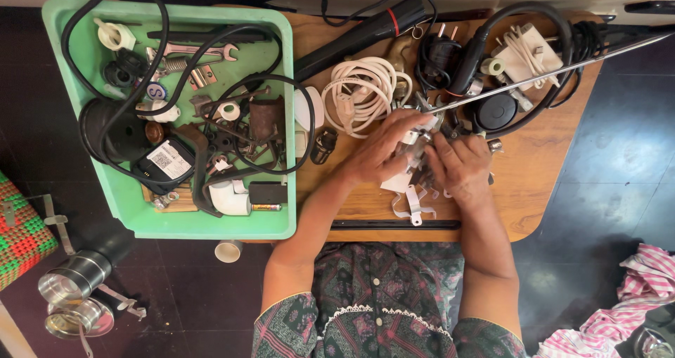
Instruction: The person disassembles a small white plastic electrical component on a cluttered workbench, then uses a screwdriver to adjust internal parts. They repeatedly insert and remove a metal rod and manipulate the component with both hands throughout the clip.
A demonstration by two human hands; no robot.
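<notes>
My left hand (pixel 383 147) and my right hand (pixel 460 165) meet over the middle of a small wooden table (pixel 541 168). Between them they grip a small white and metal part (pixel 416 147), with white pieces (pixel 399 184) and a bent metal clip (pixel 413 207) lying just below. A long thin metal rod (pixel 562 66) runs from the hands up toward the right. A coil of white cable (pixel 362 91) lies just beyond my left hand. Which hand bears the part's weight is unclear.
A green tray (pixel 211 224) on the left holds black cables, a wrench, a battery, white fittings and rusty parts. Black torch (pixel 365 31), plugs, white adapter (pixel 524 52) and black cords crowd the table's far side. A metal lamp (pixel 74 281) and striped cloth (pixel 633 302) lie on the floor.
</notes>
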